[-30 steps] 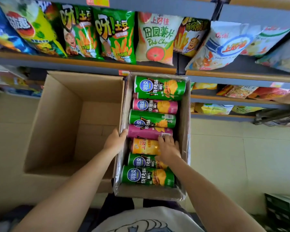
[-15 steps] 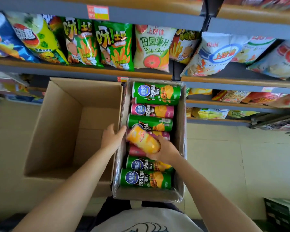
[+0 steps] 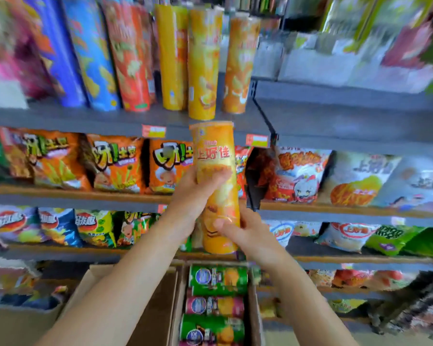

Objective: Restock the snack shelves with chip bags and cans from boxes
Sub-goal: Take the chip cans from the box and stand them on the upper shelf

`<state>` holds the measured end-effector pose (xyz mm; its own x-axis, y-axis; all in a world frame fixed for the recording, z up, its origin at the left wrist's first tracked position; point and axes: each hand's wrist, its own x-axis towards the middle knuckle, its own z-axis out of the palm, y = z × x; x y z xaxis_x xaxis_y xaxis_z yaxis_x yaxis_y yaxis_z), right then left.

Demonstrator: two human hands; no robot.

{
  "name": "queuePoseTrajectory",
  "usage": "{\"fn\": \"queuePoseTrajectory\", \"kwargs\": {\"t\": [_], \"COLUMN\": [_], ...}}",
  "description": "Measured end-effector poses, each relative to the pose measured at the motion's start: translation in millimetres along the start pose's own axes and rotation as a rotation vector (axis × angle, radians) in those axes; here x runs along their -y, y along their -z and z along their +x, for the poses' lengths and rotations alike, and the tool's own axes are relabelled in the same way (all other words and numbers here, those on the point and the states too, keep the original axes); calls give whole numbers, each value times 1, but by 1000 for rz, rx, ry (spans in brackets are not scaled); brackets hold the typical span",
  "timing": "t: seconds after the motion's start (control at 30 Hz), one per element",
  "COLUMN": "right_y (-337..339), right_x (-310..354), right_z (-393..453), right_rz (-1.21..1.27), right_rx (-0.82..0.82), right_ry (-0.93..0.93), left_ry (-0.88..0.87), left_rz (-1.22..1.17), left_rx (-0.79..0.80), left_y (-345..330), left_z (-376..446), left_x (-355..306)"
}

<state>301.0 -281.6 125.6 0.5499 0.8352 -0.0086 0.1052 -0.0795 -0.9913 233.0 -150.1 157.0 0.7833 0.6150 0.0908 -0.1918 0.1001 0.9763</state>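
Observation:
I hold a yellow-orange chip can (image 3: 216,156) upright in front of the shelves. My left hand (image 3: 194,193) grips its middle from the left, and my right hand (image 3: 243,231) grips its lower part from the right. The can's top reaches just under the grey shelf (image 3: 125,118) where several tall cans stand, among them yellow and orange cans (image 3: 203,63). Below my arms, a narrow cardboard box (image 3: 256,318) holds green and pink cans (image 3: 216,305) lying on their sides.
An open cardboard box (image 3: 160,303) sits left of the can box. Orange chip bags (image 3: 115,163) fill the shelf behind the can, and more bags (image 3: 60,228) line the lower shelves. A dark upright post (image 3: 263,116) divides the shelving bays.
My right hand lifted the yellow-orange can out of the box and up toward the shelves. My left hand left the box edge and took hold of the can. The view tilted up.

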Motion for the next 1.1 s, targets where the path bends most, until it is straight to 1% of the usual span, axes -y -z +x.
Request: {"fn": "queuePoseTrajectory", "kwargs": {"t": [0.1,0.13,0.17,0.23,0.27,0.3,0.37,0.4,0.43,0.5,0.57,0.63,0.73,0.87,1.03,1.1], "right_y": [14,20,28,43,50,56,64,68,70,70,65,63,66,71,67,60], "right_x": [42,56,66,88,98,108,122,127,129,131,125,117,109,102,102,102], "right_z": [17,23,31,46,54,63,85,98,112,140,164,181,196,206,203,188], "right_rz": [-141,-144,-147,-145,-156,-179,-196,-209,-236,-292,-356,-415,-476,-630,-664,-656], "right_rx": [-127,-172,-215,-313,-363,-407,-478,-510,-538,-555,-545,-526,-543,-535,-584,-589], "right_ry": [215,263,302,358,376,385,390,384,367,317,242,206,182,126,102,105], "left_ry": [-198,-262,-325,-516,-559,-522,-393,-392,-433,-489,-483,-488,-482,-497,-461,-480], "left_rz": [135,198,282,585,776,973,1282,1371,1426,1443,1444,1449,1462,1475,1479,1464], "left_rx": [27,34,5,-153,-185,-181,-138,-125,-130,-163,-185,-180,-158,-171,-151,-161], "left_y": [-19,-19,-15,2,15,29,51,57,61,61,59,59,63,64,62,61], "left_z": [20,31,42,68,83,94,109,110,111,114,113,114,118,121,119,115], "left_x": [-57,-69,-81,-93,-88,-80,-50,-35,-24,-16,-19,-18,-15,-10,-13,-15]}}
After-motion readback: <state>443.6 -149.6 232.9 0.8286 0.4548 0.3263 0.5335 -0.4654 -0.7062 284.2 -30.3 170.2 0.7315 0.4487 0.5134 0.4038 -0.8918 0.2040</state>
